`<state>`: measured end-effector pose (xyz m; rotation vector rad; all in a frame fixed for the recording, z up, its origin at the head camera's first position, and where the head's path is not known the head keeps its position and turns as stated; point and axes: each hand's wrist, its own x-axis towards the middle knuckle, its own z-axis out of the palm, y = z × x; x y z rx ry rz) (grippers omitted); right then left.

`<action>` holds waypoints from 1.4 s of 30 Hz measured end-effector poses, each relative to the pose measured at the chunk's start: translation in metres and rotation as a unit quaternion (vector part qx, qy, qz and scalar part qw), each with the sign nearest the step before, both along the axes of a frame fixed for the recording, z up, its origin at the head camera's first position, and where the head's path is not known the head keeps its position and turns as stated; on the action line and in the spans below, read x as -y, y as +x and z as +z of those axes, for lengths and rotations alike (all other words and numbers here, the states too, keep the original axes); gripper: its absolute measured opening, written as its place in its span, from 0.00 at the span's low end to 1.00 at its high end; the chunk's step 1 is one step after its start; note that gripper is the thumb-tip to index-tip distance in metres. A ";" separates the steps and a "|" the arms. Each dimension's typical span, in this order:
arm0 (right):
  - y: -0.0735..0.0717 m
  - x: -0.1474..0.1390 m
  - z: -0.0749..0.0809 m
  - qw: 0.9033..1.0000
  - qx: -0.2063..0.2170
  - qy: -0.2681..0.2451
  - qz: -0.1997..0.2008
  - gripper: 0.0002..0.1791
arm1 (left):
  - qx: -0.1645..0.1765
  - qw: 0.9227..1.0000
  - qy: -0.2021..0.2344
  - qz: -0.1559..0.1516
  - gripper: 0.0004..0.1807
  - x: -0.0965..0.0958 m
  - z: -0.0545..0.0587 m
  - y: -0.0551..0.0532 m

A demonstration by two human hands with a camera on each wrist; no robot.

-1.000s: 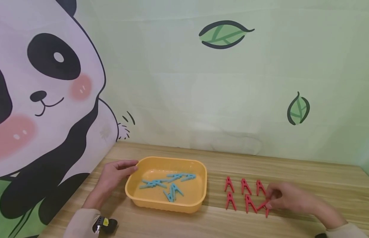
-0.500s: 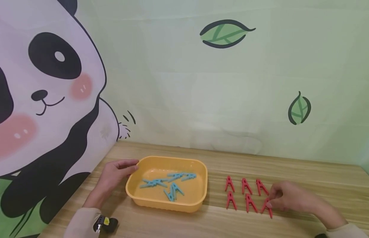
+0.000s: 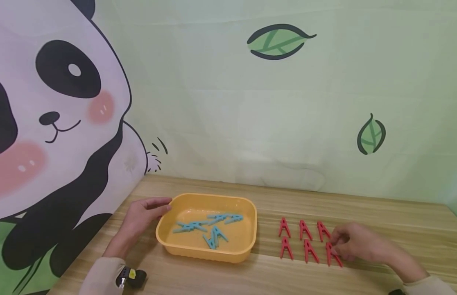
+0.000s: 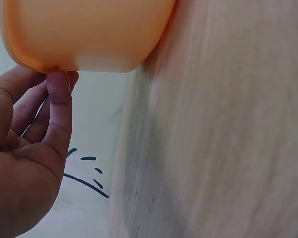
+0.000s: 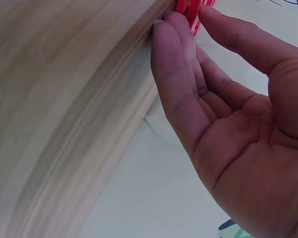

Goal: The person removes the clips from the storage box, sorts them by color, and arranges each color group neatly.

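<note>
My left hand [image 3: 141, 217] holds the left rim of a yellow plastic basin [image 3: 206, 255], thumb and fingers at its edge. In the left wrist view, the fingertips meet the rim of the basin [image 4: 89, 34]. Several light blue clothespins [image 3: 215, 237] lie inside it. Right of the basin, red clothespins stand in two rows, legs toward me. My right hand [image 3: 365, 243] pinches the front row's rightmost red clothespin [image 3: 329, 254] between thumb and fingers. The right wrist view shows red plastic [image 5: 193, 10] at the fingertips, mostly cut off by the frame edge.
The wooden table [image 3: 287, 278] ends at a pale green cloth backdrop [image 3: 213, 123] with a panda and leaves printed on it. Other red clothespins [image 3: 305, 230] stand close left of my right hand. A dark wrist device [image 3: 130, 278] sits on my left wrist.
The rightmost front red clothespin has turned from a slanted pose to line up with its row, under my right hand. My left hand and the basin stay put.
</note>
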<state>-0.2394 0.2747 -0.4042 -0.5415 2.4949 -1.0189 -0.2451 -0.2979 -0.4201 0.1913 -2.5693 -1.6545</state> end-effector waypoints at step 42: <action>-0.005 0.090 0.047 0.974 -0.213 -0.078 -0.002 0.11 | -0.001 1.000 0.008 0.002 0.23 -0.001 0.000 -0.001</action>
